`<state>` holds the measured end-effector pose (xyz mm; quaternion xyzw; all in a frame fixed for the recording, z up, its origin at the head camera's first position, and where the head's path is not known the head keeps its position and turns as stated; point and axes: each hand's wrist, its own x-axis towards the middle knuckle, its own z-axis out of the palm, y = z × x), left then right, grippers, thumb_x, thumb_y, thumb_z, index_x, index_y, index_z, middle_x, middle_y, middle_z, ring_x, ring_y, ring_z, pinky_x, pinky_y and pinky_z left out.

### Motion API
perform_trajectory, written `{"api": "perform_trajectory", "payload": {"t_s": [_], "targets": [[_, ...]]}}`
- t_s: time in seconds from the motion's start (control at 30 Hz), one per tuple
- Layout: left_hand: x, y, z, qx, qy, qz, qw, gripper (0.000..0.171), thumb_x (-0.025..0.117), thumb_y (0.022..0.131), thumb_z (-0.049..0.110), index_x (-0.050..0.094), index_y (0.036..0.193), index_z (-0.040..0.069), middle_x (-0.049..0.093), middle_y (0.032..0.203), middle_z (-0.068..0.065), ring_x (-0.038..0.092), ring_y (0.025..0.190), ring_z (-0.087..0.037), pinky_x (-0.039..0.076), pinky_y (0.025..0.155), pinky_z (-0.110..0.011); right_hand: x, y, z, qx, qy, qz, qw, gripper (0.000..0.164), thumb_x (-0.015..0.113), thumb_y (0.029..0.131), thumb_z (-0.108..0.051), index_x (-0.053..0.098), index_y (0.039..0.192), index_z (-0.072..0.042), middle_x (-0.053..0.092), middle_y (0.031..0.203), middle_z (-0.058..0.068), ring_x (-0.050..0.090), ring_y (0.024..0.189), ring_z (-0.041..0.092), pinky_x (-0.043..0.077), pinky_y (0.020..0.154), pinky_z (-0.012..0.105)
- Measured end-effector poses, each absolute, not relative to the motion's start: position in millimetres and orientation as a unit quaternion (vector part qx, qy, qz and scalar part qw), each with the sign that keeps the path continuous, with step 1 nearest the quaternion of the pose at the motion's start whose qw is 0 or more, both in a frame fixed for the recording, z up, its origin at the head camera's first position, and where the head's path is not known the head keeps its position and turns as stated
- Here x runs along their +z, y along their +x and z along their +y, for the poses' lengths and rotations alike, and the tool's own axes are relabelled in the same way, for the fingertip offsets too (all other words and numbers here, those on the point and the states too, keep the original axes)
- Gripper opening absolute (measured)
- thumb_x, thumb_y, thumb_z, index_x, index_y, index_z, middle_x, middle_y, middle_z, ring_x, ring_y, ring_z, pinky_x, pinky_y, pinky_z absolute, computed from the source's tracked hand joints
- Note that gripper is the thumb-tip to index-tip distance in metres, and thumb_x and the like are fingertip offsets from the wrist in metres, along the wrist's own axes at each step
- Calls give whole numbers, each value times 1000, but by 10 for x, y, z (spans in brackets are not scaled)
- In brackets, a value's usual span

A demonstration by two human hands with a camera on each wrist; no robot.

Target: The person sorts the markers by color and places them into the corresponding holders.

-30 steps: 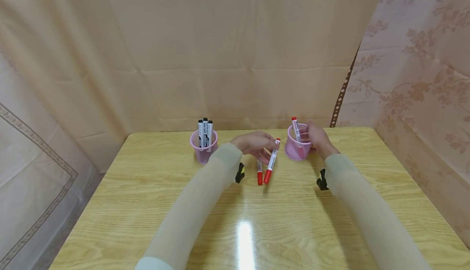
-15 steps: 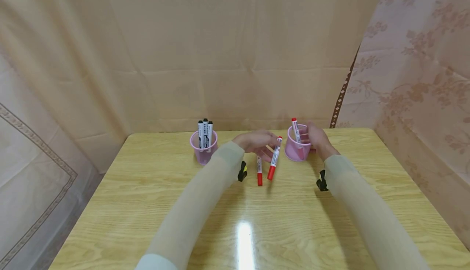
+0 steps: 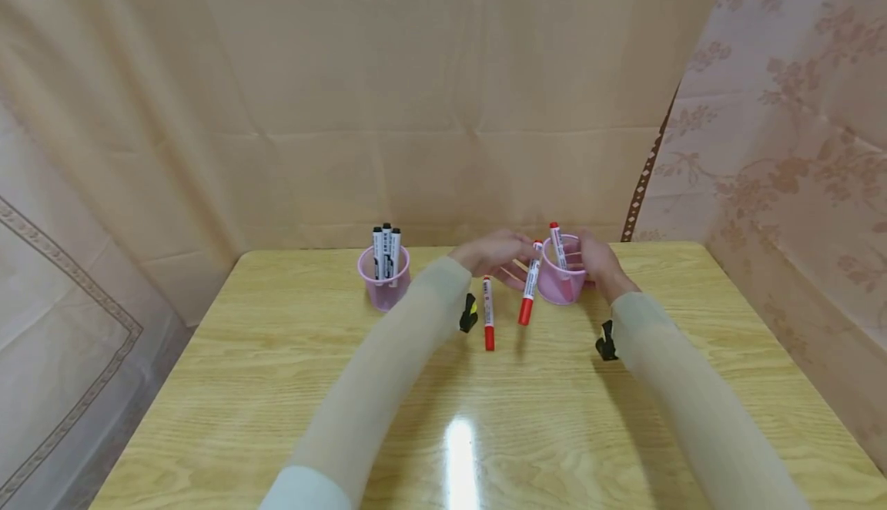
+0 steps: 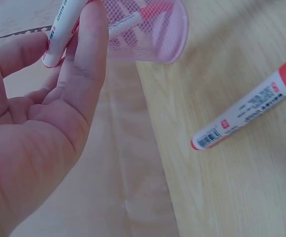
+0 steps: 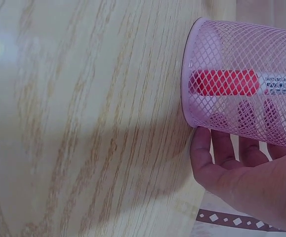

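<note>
My left hand (image 3: 493,252) pinches a white whiteboard marker (image 3: 530,285) near its upper end, red cap slanting down, just left of a pink mesh pen cup (image 3: 552,288). In the left wrist view thumb and fingers meet on the marker's end (image 4: 63,34). My right hand (image 3: 601,263) holds that cup from its right side; the right wrist view shows the fingers (image 5: 249,153) curving behind the mesh. Inside the cup leans another red marker (image 3: 558,246), its red cap at the bottom. A further red marker (image 3: 488,313) lies on the table below my left hand.
At the left stands a second pink mesh cup (image 3: 379,294) with black-capped markers (image 3: 386,254) upright in it. The wooden table (image 3: 277,387) ends at a beige curtain (image 3: 333,148); a patterned cloth (image 3: 797,156) hangs at the right.
My left hand has moved right and away from me with the marker, closer to the right cup, uncovering more of the lying marker. The right hand stays on its cup.
</note>
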<state>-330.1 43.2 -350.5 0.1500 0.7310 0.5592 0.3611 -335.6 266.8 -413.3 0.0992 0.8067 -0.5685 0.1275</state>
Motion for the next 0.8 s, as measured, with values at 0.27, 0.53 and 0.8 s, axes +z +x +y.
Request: {"api": "perform_trajectory", "payload": {"t_s": [0.27,0.53,0.8], "targets": [[-3434,-3368,499,574,152,729,340,38,53,106,13,49,138,-6,56,134,-31,68,89,-30,58,88,-47,-4108,-3346,2648,-564,111,808,132,79,8,105,-57,43,151,-2,44,151,20,41,137,38,37,110,54],[-3389,-3387,591,617,128,715,304,34,56,104,11,50,133,-6,59,126,-29,67,82,-27,55,92,-52,-4115,-3353,2645,-569,117,804,124,80,8,105,-56,43,150,0,45,149,22,44,134,37,41,106,49],[-3384,-3390,716,664,96,712,206,20,57,104,12,55,118,-1,65,106,-23,66,75,-21,59,84,-47,-4120,-3350,2651,-581,119,795,128,78,6,106,-52,43,150,1,44,151,22,44,134,36,40,108,50]]}}
